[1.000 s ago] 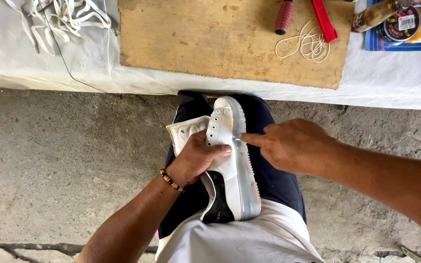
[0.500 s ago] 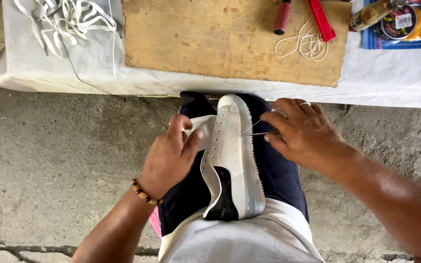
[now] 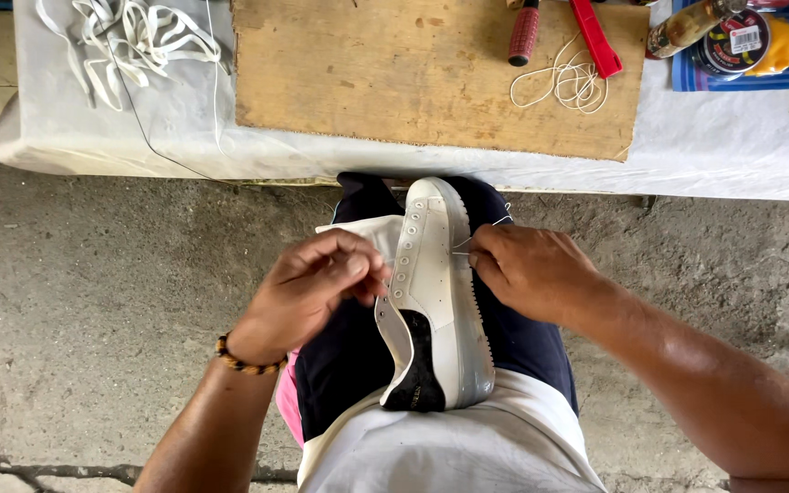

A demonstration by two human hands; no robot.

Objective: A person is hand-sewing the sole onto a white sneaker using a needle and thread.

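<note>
Pinching a thin white thread (image 3: 478,236) in my right hand (image 3: 530,271), I keep that grip tight at the side of the white sneaker (image 3: 436,292) lying on my lap. My left hand (image 3: 314,290) clenches the shoe's inner edge. Beyond my knees, the bench (image 3: 741,137) carries a wooden board (image 3: 413,73).

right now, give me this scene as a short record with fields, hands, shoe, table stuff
left hand: grips the shoe's inner edge by the eyelets
right hand: pinches a thin thread at the shoe's side
shoe: white, black heel, lying on the lap
board: wooden, on the table
laces: white heap, table's left end
string: loose coil on the board
</note>
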